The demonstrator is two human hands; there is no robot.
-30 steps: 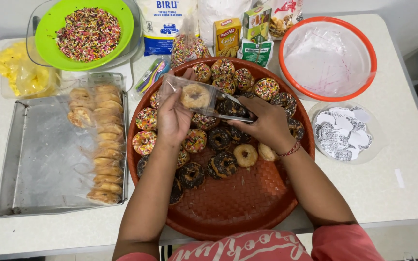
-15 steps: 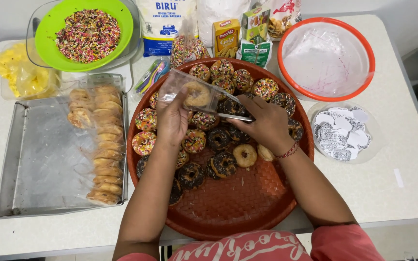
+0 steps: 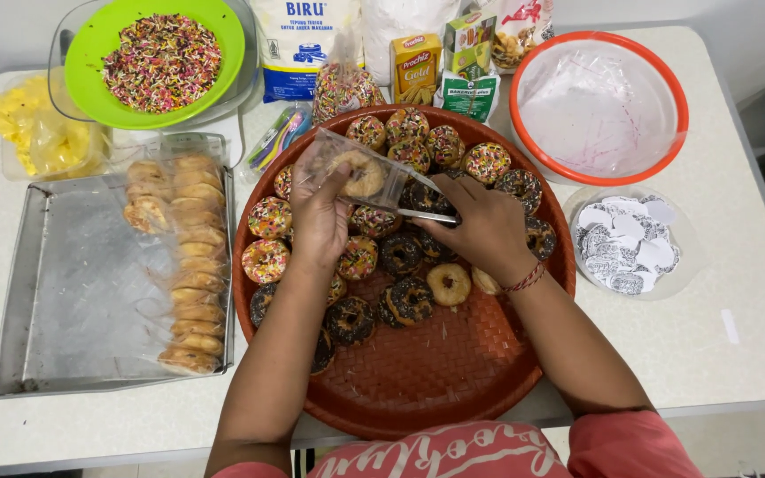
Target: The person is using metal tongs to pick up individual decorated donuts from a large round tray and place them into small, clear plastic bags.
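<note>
My left hand point(image 3: 319, 215) holds a small clear plastic bag point(image 3: 381, 181) with a plain donut point(image 3: 360, 173) inside it, above the far part of a round brown woven tray point(image 3: 453, 376). My right hand point(image 3: 482, 226) grips a slim metal stapler-like tool point(image 3: 425, 214) at the bag's open end. Beneath both hands the tray holds several donuts, some with coloured sprinkles point(image 3: 267, 217) and some chocolate-coated point(image 3: 411, 299). One plain donut point(image 3: 448, 283) lies near my right wrist.
A metal baking tray point(image 3: 73, 292) on the left holds a row of bagged donuts point(image 3: 183, 257). At the back stand a green bowl of sprinkles point(image 3: 161, 57), a flour bag point(image 3: 298, 40) and small boxes point(image 3: 415, 66). An orange-rimmed basin point(image 3: 599, 106) and a dish of paper labels point(image 3: 630, 243) are on the right.
The bag with the donut has shifted and tilted slightly between my hands. Both hands stay in about the same place over the tray.
</note>
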